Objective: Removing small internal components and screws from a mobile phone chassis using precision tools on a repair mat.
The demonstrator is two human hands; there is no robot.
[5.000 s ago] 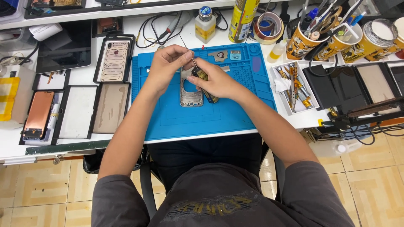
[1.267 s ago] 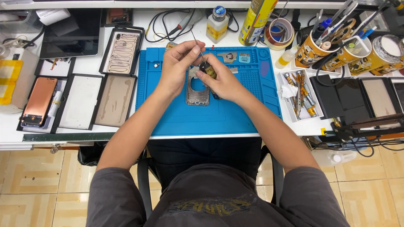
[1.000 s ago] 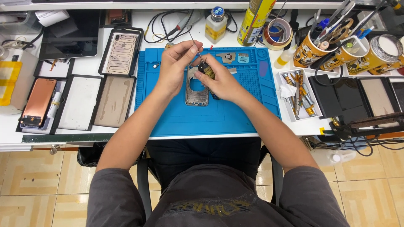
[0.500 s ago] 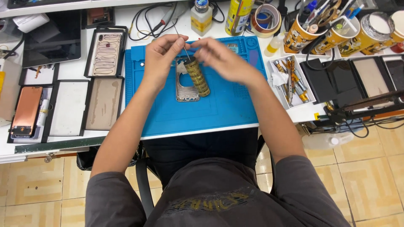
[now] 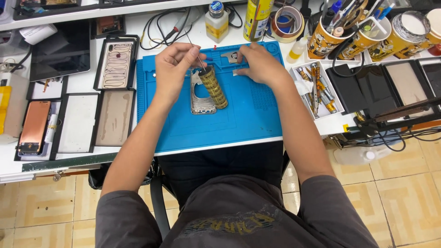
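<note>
Our left hand (image 5: 173, 69) sits at abt 11 o'clock on the blue mat (image 5: 239, 124), fingers pinched narrow round a thin metal tool (image 5: 195, 50) w/ its tip pointing down onto the phone frame (image 5: 202, 94). The frame lies flat near the mat's centre-left: silver, rectangular, w/ a rounded cutout in the middle and a smaller one up top; its upper edge is hidden under the hand. A yellow ribbed roller (image 5: 214, 86) lies tilted across the frame's right side, its dark end toward 12 o'clock, touching the frame.

Our right hand (image 5: 261, 64) is at 1 o'clock on the mat, fingers curled low over a small pale bit (image 5: 235, 72); we can't tell if it's gripped or just touched. Just beside it, at 12, a grey metal piece (image 5: 229, 56) rests on the mat. Tray of screwdrivers (image 5: 317, 92) at 3 o'clock, off the mat.
</note>
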